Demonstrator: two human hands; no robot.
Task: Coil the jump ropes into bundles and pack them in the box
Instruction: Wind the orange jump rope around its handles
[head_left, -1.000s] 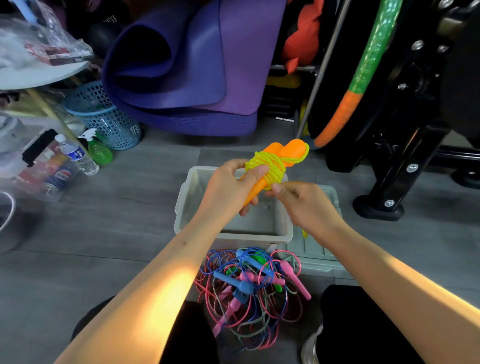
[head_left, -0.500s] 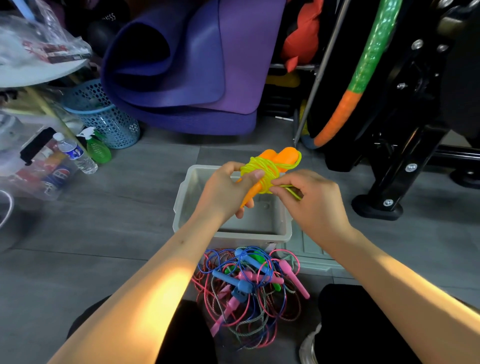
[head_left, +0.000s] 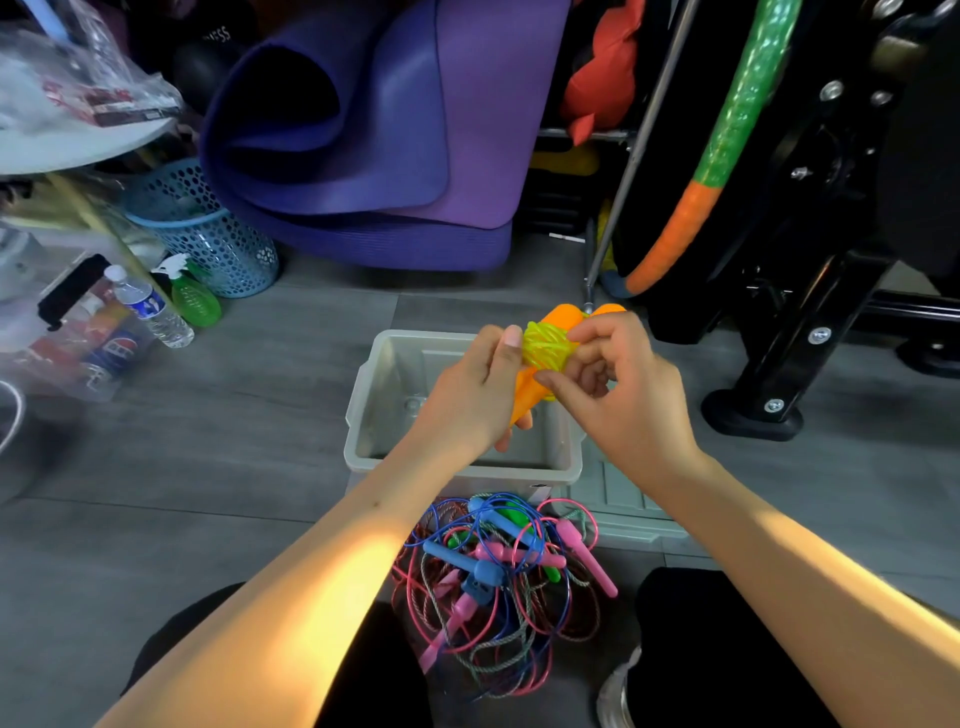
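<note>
Both hands hold one jump rope bundle (head_left: 545, 353) in the air above the open box (head_left: 363, 410). Bundle: two orange handles side by side, tilted, fat ends pointing up and away, thin ends down toward the person. Yellow-green cord wound tight round the middle of the handles in many turns, glossy, forms a thick band. No loose tail visible.

Left hand (head_left: 478, 395): grip closed round the lower part of the handles, thumb pressed up along the side against the cord band, fingers curled underneath. Right hand (head_left: 618, 389): grip curled on the bundle from the right, fingertips pinching at the cord wraps, index finger hooked over the upper handles; cannot tell if it has a cord end.

Box is grey translucent plastic, rectangular, sits on the grey floor (head_left: 234, 415); what shows of its inside has no ropes. Grey lid (head_left: 623, 504) lies flat just right of and partly behind the box.

Near side of box, touching its front wall: loose pile of ropes (head_left: 498, 582) on the floor between the person's knees, all tangled. Blue, pink and green handles, cords pink, blue and a speckled grey-green one.

Background: rolled purple mats (head_left: 363, 130), blue mesh basket (head_left: 208, 234), water bottle (head_left: 150, 312), green spray bottle (head_left: 192, 296), green-orange hoop (head_left: 717, 156), black machine frame (head_left: 810, 291).
</note>
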